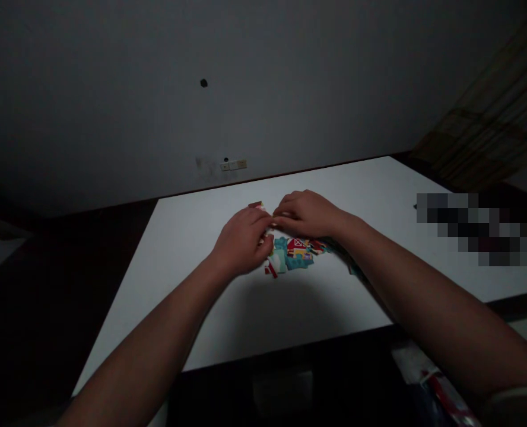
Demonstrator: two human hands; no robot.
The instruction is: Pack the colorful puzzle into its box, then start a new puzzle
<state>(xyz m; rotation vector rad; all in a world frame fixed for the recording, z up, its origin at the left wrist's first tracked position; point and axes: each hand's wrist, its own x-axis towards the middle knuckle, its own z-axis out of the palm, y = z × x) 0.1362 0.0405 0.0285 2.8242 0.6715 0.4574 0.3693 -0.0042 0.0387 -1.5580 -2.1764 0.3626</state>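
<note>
Several colourful jigsaw pieces (297,254) in teal, red and yellow lie in a loose cluster on the white table (192,249). Over the cluster's left side is my left hand (244,240), its fingers bent and closed, thumb low beside the pieces. My right hand (310,213) meets it from the right, thumb and fingers pinched together. The fingertips of both hands come together at a small pale bit, seemingly a puzzle piece, mostly hidden by the fingers. A red-edged piece (255,204) pokes out behind my left hand. Further pieces are partly covered by my right forearm.
A grey wall (290,89) with a socket strip (234,165) rises behind the table. A pixelated patch (477,228) covers something at the table's right. A curtain (490,118) hangs at the far right. Below the front edge, a plastic-wrapped thing (441,385) shows dimly.
</note>
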